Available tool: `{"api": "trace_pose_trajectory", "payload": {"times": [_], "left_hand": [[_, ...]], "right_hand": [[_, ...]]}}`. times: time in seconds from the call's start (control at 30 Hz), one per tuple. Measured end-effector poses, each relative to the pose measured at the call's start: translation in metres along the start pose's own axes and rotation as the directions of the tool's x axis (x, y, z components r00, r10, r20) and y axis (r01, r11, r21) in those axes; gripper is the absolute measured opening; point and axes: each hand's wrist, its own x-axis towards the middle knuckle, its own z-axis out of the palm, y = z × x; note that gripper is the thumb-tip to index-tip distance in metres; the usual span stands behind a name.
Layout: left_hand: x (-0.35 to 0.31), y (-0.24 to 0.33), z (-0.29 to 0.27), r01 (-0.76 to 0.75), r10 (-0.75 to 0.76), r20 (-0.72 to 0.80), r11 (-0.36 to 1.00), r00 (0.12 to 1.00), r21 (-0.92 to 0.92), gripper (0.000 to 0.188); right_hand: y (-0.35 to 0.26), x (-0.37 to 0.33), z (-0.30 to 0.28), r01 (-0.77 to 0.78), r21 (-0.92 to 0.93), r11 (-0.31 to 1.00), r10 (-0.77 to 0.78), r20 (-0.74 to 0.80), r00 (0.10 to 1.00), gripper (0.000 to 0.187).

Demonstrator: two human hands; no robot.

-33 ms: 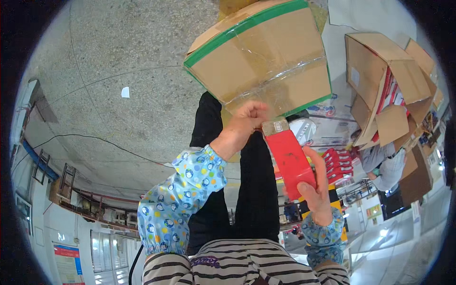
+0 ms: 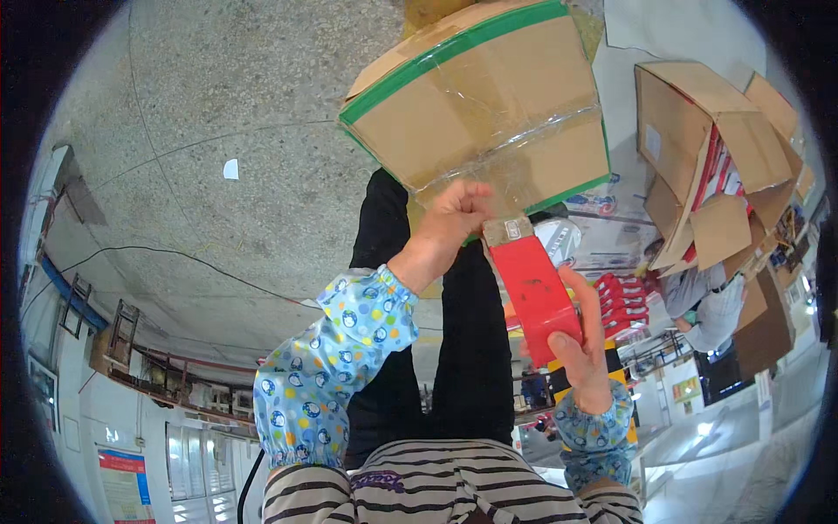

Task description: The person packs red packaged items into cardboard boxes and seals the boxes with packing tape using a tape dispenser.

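Note:
A red, flat oblong box-like piece [image 2: 537,297] with dark scuffs is tilted in front of my body. My right hand [image 2: 583,349] grips its lower end, thumb on the near face and fingers along the side. At its upper end is a brown section [image 2: 506,231] bearing a small white label. Beside that section is my left hand [image 2: 445,227], its fingers curled in toward the thumb at the corner. Whatever lies between those fingertips is too small to make out. Both forearms wear blue patterned sleeves.
A large carton [image 2: 489,105] edged with green tape stands just beyond my hands. To the right are several red pieces [image 2: 621,301] in a stack, open cartons [image 2: 716,148] and another person's arm [image 2: 716,314]. A white scrap [image 2: 230,169] lies on the speckled floor [image 2: 236,79].
The red piece has shifted very slightly to the right. My left fingers have moved up a little, and the rest looks the same.

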Motion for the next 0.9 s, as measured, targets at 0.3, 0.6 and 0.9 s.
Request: {"api": "trace_pose_trajectory", "payload": {"times": [0.3, 0.6, 0.9], "left_hand": [[0.017, 0.082, 0.017, -0.413, 0.427, -0.178, 0.904, 0.887, 0.11, 0.05], [0.092, 0.168, -0.032, -0.647, 0.697, -0.241, 0.716, 0.675, 0.261, 0.059], [0.112, 0.207, -0.053, -0.621, 0.684, -0.287, 0.729, 0.67, 0.287, 0.063]], "right_hand": [[-0.043, 0.015, 0.007, 0.051, 0.101, 0.994, -0.056, 0.04, 0.998, 0.077], [-0.067, 0.031, -0.002, 0.049, -0.041, 0.998, -0.05, -0.014, 0.999, 0.082], [-0.068, 0.024, -0.016, -0.086, -0.093, 0.992, 0.087, 0.012, 0.996, 0.087]]}}
